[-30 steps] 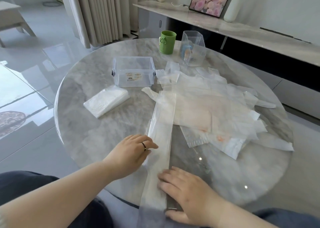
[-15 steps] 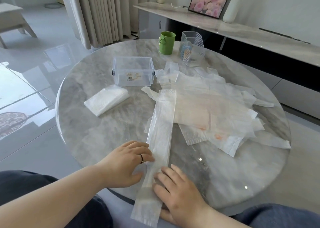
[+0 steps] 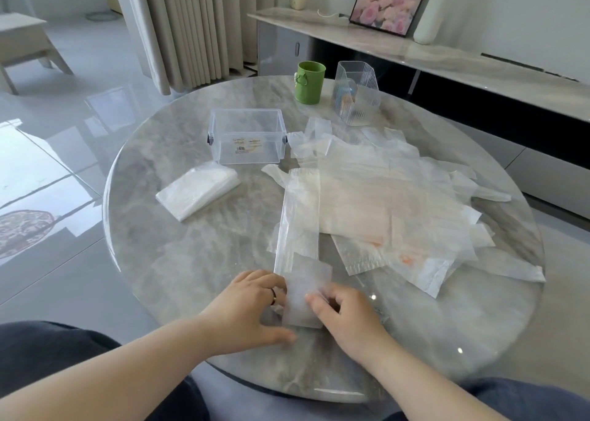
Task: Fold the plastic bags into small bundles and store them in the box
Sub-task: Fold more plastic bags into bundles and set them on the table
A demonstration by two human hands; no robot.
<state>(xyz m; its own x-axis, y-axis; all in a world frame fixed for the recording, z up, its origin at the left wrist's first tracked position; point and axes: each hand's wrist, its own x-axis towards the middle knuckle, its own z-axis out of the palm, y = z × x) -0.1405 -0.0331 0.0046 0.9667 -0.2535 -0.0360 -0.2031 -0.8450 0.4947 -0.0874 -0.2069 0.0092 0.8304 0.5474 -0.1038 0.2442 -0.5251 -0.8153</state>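
Observation:
A translucent plastic bag folded into a long narrow strip (image 3: 300, 222) runs from the table's middle toward me. Its near end is turned up and over onto the strip as a flap (image 3: 308, 288). My left hand (image 3: 252, 305) pinches the flap's left side, and my right hand (image 3: 343, 317) grips its right side with the thumb on top. A clear plastic box (image 3: 247, 138) stands behind the strip, with nothing inside. A heap of loose plastic bags (image 3: 383, 203) lies to the right.
A flat stack of folded white bags (image 3: 198, 190) lies at the left of the round marble table (image 3: 178, 261). A green mug (image 3: 309, 82) and a clear ribbed container (image 3: 356, 93) stand at the far edge. My knees are under the near rim.
The strip's near end hung over the table's edge before; now both hands have lifted it and folded it forward onto the strip. My hands moved from pressing flat to pinching.

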